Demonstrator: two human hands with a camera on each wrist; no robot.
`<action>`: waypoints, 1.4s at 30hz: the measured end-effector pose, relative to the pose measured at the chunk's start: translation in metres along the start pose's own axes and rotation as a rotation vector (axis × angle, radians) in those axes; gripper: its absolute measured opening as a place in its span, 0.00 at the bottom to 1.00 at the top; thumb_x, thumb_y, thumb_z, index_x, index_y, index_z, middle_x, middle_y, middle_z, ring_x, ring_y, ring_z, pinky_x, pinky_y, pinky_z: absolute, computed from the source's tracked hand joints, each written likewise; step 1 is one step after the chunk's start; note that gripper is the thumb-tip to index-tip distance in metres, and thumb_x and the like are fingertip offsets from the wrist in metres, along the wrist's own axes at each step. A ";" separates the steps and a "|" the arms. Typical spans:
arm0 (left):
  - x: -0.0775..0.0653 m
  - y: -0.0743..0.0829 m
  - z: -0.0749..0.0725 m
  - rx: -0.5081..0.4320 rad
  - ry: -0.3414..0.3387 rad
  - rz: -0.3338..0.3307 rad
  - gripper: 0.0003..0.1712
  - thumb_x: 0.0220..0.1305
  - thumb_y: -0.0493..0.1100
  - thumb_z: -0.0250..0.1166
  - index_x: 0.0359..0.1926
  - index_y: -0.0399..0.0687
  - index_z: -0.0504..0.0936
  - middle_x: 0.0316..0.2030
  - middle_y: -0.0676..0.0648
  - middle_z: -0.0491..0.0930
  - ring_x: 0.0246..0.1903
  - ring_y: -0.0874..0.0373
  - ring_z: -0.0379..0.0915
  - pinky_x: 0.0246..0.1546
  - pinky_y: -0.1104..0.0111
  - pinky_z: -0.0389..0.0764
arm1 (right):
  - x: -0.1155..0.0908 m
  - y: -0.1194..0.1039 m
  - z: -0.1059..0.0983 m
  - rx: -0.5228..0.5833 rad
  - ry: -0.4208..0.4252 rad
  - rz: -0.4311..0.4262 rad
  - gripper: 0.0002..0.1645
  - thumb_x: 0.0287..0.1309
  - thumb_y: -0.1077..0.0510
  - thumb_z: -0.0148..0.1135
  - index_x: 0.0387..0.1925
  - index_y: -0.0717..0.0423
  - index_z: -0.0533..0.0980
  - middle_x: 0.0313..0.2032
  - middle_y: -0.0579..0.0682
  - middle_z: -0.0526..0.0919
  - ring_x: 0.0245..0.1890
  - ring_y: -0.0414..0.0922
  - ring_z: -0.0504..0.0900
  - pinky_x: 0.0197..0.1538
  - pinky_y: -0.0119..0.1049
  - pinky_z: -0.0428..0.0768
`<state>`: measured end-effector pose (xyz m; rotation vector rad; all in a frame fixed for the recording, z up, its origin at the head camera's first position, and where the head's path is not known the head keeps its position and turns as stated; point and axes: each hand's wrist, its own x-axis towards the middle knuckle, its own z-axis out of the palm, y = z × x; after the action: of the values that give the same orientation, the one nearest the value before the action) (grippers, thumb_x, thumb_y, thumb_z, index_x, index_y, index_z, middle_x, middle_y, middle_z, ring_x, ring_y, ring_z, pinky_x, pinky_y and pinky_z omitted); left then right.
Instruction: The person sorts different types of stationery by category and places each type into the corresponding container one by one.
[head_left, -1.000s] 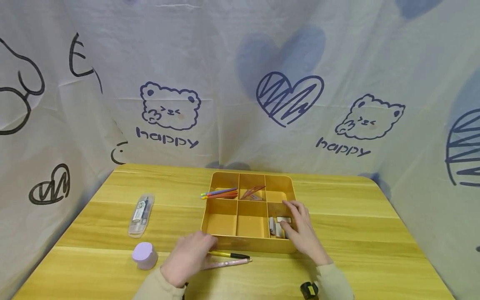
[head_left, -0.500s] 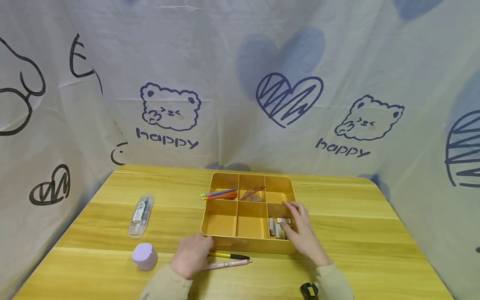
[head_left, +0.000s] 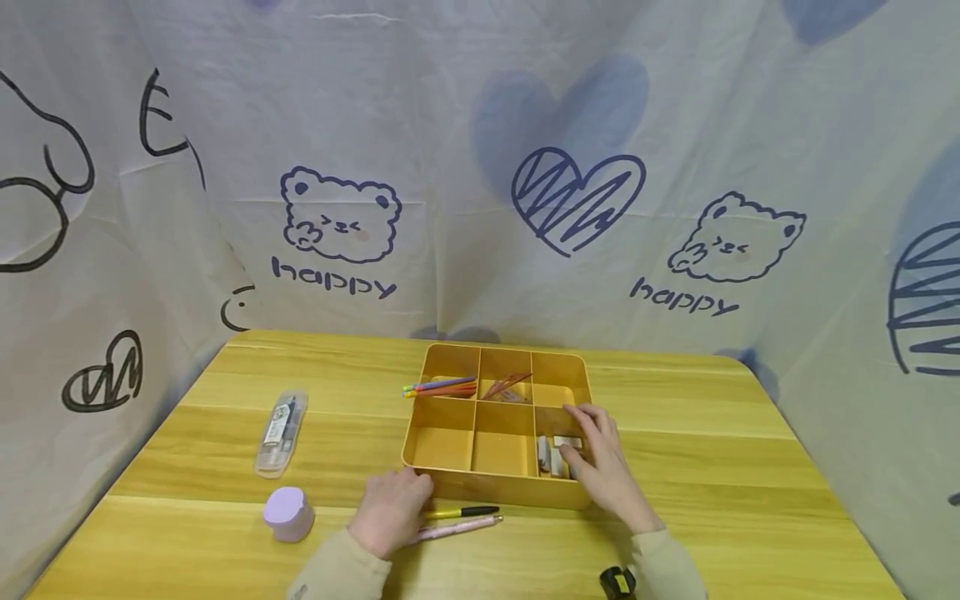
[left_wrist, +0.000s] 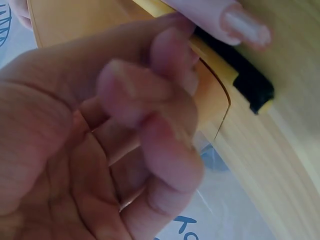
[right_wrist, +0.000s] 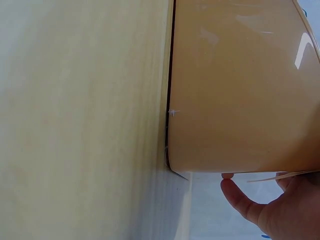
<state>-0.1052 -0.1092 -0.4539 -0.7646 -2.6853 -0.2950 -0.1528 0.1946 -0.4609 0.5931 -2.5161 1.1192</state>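
My right hand (head_left: 611, 475) grips the right wall of a yellow divided organizer box (head_left: 502, 485), thumb and forefinger over the inner side. The right wrist view shows other fingers (right_wrist: 242, 200) outside the box wall (right_wrist: 245, 100). Small white and grey blocks, like erasers (head_left: 567, 442), lie in that front right compartment. My left hand (head_left: 390, 510), fingers curled (left_wrist: 170, 150), is at the box's front left, over the left ends of a yellow-and-black pen (head_left: 476, 512) and a pink pen (head_left: 465, 527). Whether it pinches a pen cannot be told.
Colored sticks (head_left: 442, 387) lean over the back left compartment; reddish flat pieces (head_left: 506, 386) lie in the back middle one. A clear pencil case (head_left: 281, 433) and purple lidded container (head_left: 288, 514) stand left. A black object (head_left: 617, 582) lies near the right sleeve.
My left hand has moved slightly right along the box's front, over the pens' left ends. The pens have shifted a little. My right hand stays on the box.
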 end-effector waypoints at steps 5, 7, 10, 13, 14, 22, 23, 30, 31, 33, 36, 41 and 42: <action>-0.001 -0.002 0.001 -0.009 -0.043 0.007 0.18 0.35 0.33 0.71 0.15 0.49 0.67 0.15 0.48 0.70 0.14 0.51 0.67 0.09 0.60 0.70 | 0.000 0.002 0.001 0.003 -0.008 0.004 0.30 0.60 0.66 0.59 0.64 0.67 0.65 0.59 0.63 0.62 0.61 0.59 0.56 0.55 0.67 0.67; -0.001 -0.003 0.001 -0.005 -0.059 0.016 0.18 0.36 0.34 0.71 0.15 0.50 0.68 0.15 0.49 0.70 0.15 0.52 0.68 0.09 0.61 0.70 | 0.000 0.002 0.001 0.004 -0.009 0.006 0.30 0.60 0.66 0.59 0.64 0.67 0.65 0.59 0.62 0.62 0.61 0.59 0.56 0.55 0.67 0.67; -0.001 -0.003 -0.001 -0.003 -0.069 0.051 0.17 0.38 0.35 0.72 0.15 0.50 0.69 0.14 0.50 0.70 0.14 0.54 0.68 0.08 0.63 0.71 | 0.000 0.001 0.001 0.004 -0.006 0.003 0.30 0.60 0.66 0.59 0.64 0.67 0.66 0.59 0.62 0.62 0.61 0.58 0.56 0.54 0.67 0.67; -0.002 -0.005 -0.003 -0.015 -0.089 0.086 0.15 0.41 0.35 0.71 0.16 0.50 0.70 0.14 0.52 0.71 0.13 0.56 0.69 0.08 0.65 0.71 | 0.000 0.001 0.001 -0.002 0.000 -0.001 0.29 0.60 0.67 0.59 0.64 0.67 0.66 0.59 0.62 0.62 0.61 0.58 0.57 0.54 0.67 0.67; -0.002 -0.005 -0.004 -0.026 -0.105 0.092 0.15 0.42 0.35 0.70 0.16 0.50 0.70 0.14 0.52 0.70 0.13 0.57 0.68 0.08 0.66 0.71 | 0.000 0.001 0.001 -0.004 0.001 -0.002 0.29 0.60 0.67 0.59 0.63 0.66 0.66 0.59 0.62 0.62 0.61 0.58 0.57 0.54 0.67 0.67; 0.000 -0.005 -0.014 -0.124 -0.223 0.088 0.15 0.51 0.34 0.66 0.16 0.50 0.70 0.13 0.55 0.67 0.13 0.62 0.63 0.09 0.69 0.70 | 0.001 0.002 0.001 -0.004 -0.005 -0.001 0.29 0.60 0.67 0.59 0.63 0.65 0.67 0.59 0.61 0.63 0.60 0.58 0.57 0.54 0.66 0.67; 0.001 -0.005 -0.016 -0.137 -0.237 0.087 0.15 0.52 0.34 0.65 0.17 0.50 0.70 0.13 0.55 0.67 0.13 0.63 0.62 0.09 0.69 0.70 | 0.001 0.002 0.001 -0.003 -0.005 0.000 0.29 0.60 0.67 0.59 0.63 0.64 0.67 0.59 0.61 0.63 0.60 0.58 0.57 0.55 0.66 0.67; 0.005 -0.007 -0.029 -0.247 -0.308 0.109 0.12 0.59 0.35 0.64 0.22 0.48 0.72 0.17 0.55 0.70 0.16 0.65 0.64 0.14 0.71 0.73 | 0.001 0.002 0.001 -0.007 0.002 -0.017 0.29 0.60 0.67 0.59 0.63 0.65 0.67 0.58 0.61 0.63 0.60 0.57 0.57 0.54 0.66 0.67; 0.006 -0.007 -0.031 -0.278 -0.317 0.107 0.11 0.59 0.35 0.63 0.22 0.47 0.73 0.18 0.55 0.71 0.16 0.66 0.64 0.15 0.72 0.74 | 0.001 0.002 0.001 -0.006 0.003 -0.020 0.29 0.60 0.67 0.59 0.63 0.65 0.67 0.58 0.61 0.63 0.60 0.57 0.57 0.53 0.66 0.67; 0.008 -0.007 -0.035 -0.336 -0.330 0.114 0.08 0.61 0.34 0.62 0.25 0.45 0.75 0.19 0.54 0.75 0.17 0.67 0.66 0.17 0.73 0.75 | 0.001 0.002 0.001 -0.004 0.006 -0.028 0.29 0.60 0.67 0.59 0.63 0.65 0.67 0.58 0.61 0.63 0.59 0.58 0.57 0.53 0.66 0.67; 0.010 -0.008 -0.039 -0.396 -0.347 0.118 0.06 0.63 0.34 0.61 0.28 0.43 0.77 0.21 0.54 0.76 0.18 0.69 0.64 0.18 0.75 0.74 | 0.001 0.002 0.001 -0.002 0.004 -0.026 0.29 0.60 0.68 0.59 0.63 0.65 0.67 0.58 0.61 0.63 0.59 0.57 0.57 0.53 0.66 0.67; 0.011 -0.008 -0.043 -0.459 -0.334 0.127 0.06 0.66 0.35 0.58 0.31 0.46 0.75 0.21 0.57 0.71 0.18 0.70 0.60 0.18 0.77 0.70 | 0.001 0.002 0.000 0.003 -0.004 -0.007 0.29 0.60 0.67 0.59 0.63 0.65 0.67 0.58 0.61 0.63 0.60 0.57 0.57 0.54 0.66 0.67; 0.011 -0.008 -0.043 -0.470 -0.328 0.130 0.06 0.67 0.35 0.57 0.31 0.47 0.74 0.21 0.58 0.70 0.18 0.70 0.60 0.18 0.77 0.69 | 0.001 0.002 0.000 0.002 -0.003 -0.008 0.29 0.60 0.67 0.59 0.63 0.65 0.67 0.58 0.61 0.63 0.60 0.57 0.57 0.54 0.66 0.67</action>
<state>-0.1073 -0.1228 -0.4105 -1.2089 -2.8808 -0.8549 -0.1542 0.1955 -0.4617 0.6047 -2.5132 1.1188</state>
